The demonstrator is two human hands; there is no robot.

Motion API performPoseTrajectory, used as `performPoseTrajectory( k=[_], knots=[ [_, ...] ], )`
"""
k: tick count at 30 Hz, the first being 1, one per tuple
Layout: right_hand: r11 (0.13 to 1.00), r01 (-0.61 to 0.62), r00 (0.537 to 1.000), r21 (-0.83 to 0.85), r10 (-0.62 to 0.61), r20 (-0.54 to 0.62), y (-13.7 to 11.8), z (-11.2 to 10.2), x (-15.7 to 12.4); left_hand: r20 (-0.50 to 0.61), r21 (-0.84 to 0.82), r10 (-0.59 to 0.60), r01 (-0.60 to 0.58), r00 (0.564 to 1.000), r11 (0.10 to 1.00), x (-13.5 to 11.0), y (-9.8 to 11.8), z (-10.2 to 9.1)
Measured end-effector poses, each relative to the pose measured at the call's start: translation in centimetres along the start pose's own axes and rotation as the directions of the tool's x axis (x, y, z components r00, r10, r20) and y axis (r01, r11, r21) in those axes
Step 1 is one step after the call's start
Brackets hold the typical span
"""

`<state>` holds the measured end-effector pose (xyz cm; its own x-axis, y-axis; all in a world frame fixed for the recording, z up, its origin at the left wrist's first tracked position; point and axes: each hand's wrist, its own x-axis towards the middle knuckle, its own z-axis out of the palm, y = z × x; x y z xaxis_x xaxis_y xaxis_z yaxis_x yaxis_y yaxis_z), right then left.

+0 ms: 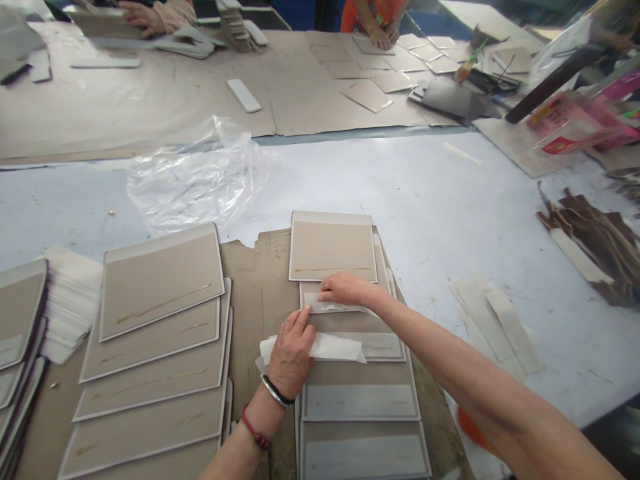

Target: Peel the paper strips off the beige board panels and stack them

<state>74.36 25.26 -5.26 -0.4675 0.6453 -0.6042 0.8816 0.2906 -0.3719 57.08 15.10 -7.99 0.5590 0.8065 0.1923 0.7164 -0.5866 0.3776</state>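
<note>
A column of overlapping grey cardboard panels (360, 400) with white borders lies in front of me, its top panel (333, 248) farthest away. My left hand (291, 353) rests flat on a white paper strip (335, 348) across the column, fingers stretched out. My right hand (345, 288) presses down on a second white strip (333, 305) just below the top panel, fingers curled and closed on its edge.
A second fanned stack of panels (155, 333) lies to the left, with white sheets (70, 300) beyond. Crumpled clear plastic (190, 177) sits behind. Loose white strips (495, 320) lie right, brown scraps (595, 240) farther right. Other people's hands (150, 17) work at the far table.
</note>
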Motion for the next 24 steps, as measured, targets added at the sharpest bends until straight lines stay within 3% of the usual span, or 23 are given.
performPoseTrajectory(
  k=[5, 9, 15, 19, 24],
  knots=[
    [0.999, -0.052, 0.999, -0.015, 0.052, -0.008, -0.5, -0.5, -0.3, 0.031, 0.017, -0.014, 0.014, 0.999, 1.000, 0.1, 0.0, 0.2],
    [0.978, -0.208, 0.978, -0.021, 0.207, -0.022, 0.5, -1.5, -3.3, 0.015, 0.060, 0.010, -0.011, 1.000, 0.998, 0.2, 0.0, 0.2],
    [0.898, -0.423, 0.885, 0.126, 0.439, -0.157, 4.3, -0.2, -9.0, -0.005, 0.084, 0.061, -0.061, 0.998, 0.995, 0.3, 0.0, 0.1],
    [0.824, -0.508, 0.789, 0.253, 0.563, -0.249, 5.2, 2.0, -9.6, 0.013, 0.088, 0.070, -0.071, 0.997, 0.994, 0.2, -0.1, 0.1],
    [0.788, -0.545, 0.740, 0.287, 0.613, -0.277, 4.8, 3.3, -9.3, 0.059, 0.093, 0.046, -0.052, 0.997, 0.994, 0.0, -0.2, 0.2]
  ],
)
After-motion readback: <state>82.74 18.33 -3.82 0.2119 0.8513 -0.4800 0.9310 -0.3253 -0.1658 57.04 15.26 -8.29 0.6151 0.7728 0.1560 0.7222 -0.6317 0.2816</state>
